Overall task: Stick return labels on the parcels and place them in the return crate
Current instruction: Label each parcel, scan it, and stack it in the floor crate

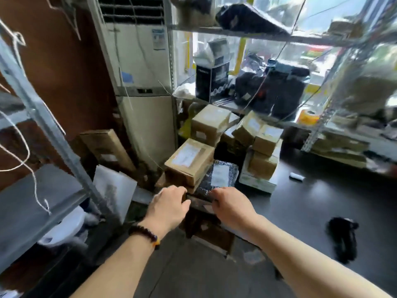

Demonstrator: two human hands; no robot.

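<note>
This is a crowded store room with a dark floor (322, 211), metal shelves on both sides, and one tall white air cooler (146, 82) standing at the far left. In the middle, by the foot of the cooler, is a pile of parcels. I count five brown boxes in it. The nearest box (190, 161) has one white label on top, and the other four sit farther back and to the right, some tipped over. One more long brown box (105, 147) leans at the left, apart from the pile. Just right of the nearest box lies one black parcel (223, 168) with one white label (220, 175) stuck on it. The person reaches out with two bare arms. The left hand (169, 205) is just in front of the nearest box and has one dark bead bracelet (144, 233) on its wrist. The right hand (232, 208) is at the near edge of the black parcel. The fingers of both hands bend down and the tips are hidden, so I cannot tell if they grip anything. One small white roll (296, 177) lies on the floor at the right, and one black blurry thing (341, 239) lies nearer.
</note>
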